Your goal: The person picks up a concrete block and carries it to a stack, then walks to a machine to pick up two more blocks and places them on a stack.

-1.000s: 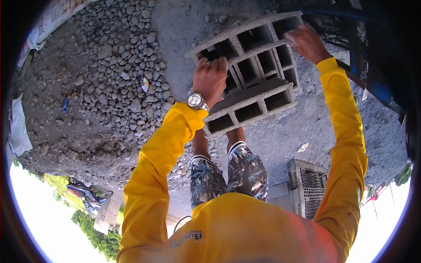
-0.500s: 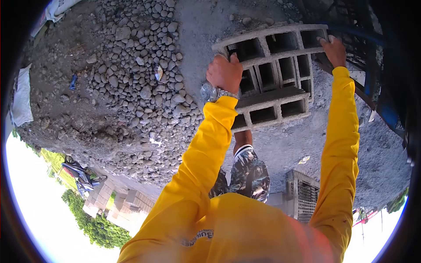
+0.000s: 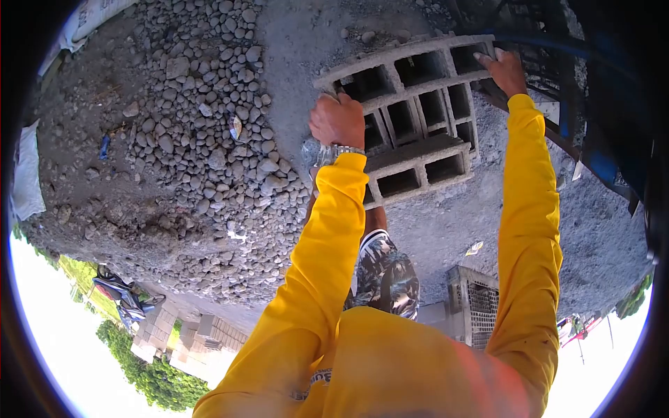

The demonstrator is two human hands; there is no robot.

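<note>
A grey hollow concrete block (image 3: 387, 97) lies topmost on several other hollow blocks (image 3: 421, 159), its openings facing me. My left hand (image 3: 337, 120), with a metal watch at the wrist, is closed on the left end of the top block. At the block's right end, my right hand (image 3: 503, 70) grips the upper corner, its fingers hooked over the edge. The lower blocks sit just beyond my legs, and neither hand touches them.
Loose gravel (image 3: 202, 125) covers the ground at left. Dark metal framework (image 3: 543, 70) stands at upper right. A crate-like grid (image 3: 481, 306) is near my right side. A motorcycle (image 3: 122, 292) and stacked blocks (image 3: 219, 331) show at lower left.
The blocks and both hands appear shifted left in the view, as does the ground around them. Both hands keep their hold on the top block.
</note>
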